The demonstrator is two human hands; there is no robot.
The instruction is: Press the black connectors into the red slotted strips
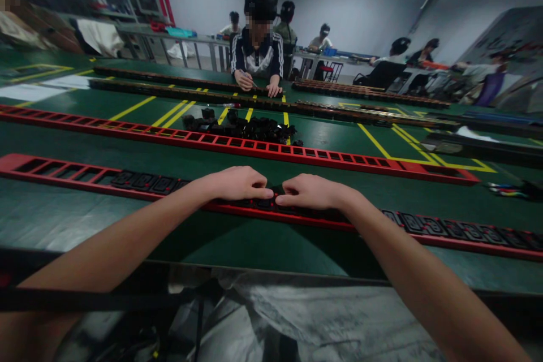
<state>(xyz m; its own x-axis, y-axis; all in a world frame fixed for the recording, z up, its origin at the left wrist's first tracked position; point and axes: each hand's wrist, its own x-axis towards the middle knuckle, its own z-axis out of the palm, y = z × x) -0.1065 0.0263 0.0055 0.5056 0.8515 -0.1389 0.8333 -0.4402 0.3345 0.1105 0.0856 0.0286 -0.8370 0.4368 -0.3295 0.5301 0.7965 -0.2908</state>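
Near red strip runs left to right across the green table, empty slots at its left end, then black sockets seated in it. Left hand and right hand lie palm-down on the strip at mid-table, fingertips almost meeting and pressing on a black socket there; fingers curled, though whether they pinch it or only push is hard to tell. Behind them a heap of loose black parts sits past a second red strip; a person across the table works at a darker strip.
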